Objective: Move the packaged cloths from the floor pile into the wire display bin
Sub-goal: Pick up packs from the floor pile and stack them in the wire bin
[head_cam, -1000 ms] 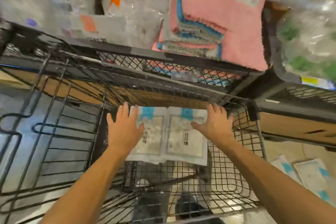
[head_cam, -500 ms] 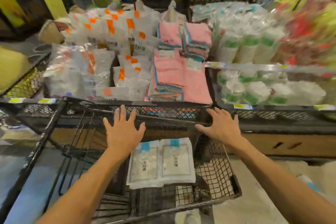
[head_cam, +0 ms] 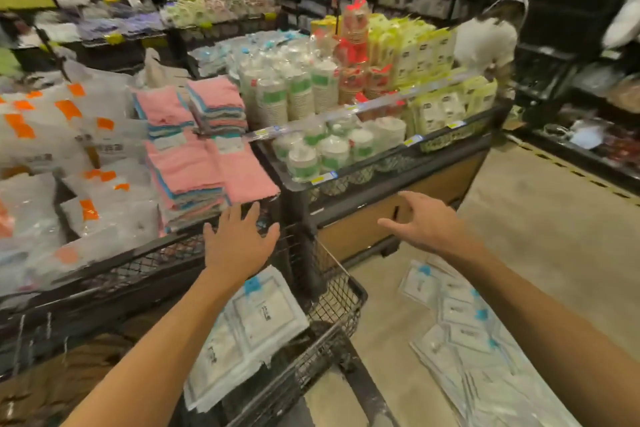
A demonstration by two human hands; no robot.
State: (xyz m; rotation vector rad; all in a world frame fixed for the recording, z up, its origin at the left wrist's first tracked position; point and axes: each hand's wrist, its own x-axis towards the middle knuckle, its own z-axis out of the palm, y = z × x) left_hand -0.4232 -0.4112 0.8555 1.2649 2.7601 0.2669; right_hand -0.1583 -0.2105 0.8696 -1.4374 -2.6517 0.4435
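Both hands empty. Left hand (head_cam: 239,246), centre of frame, fingers straight and spread above the wire display bin (head_cam: 341,302); right hand (head_cam: 427,224), right of centre, fingers loosely curled, nothing held.

Packaged cloths in bin (head_cam: 242,326): two packs side by side, lower centre, lying flat, blue tabs toward upper left. Long axis of each pack appears to run lower left to upper right.

Floor pile (head_cam: 464,333): lower right, on the floor just beside the bin, packs fanned and overlapping; the row runs upper left to lower right.

Risks, judged: slick wrappers slide, so a multi-pack grab may shed packs. Careless drops may skew the bin stack. Loose packs near the feet could be stepped on.
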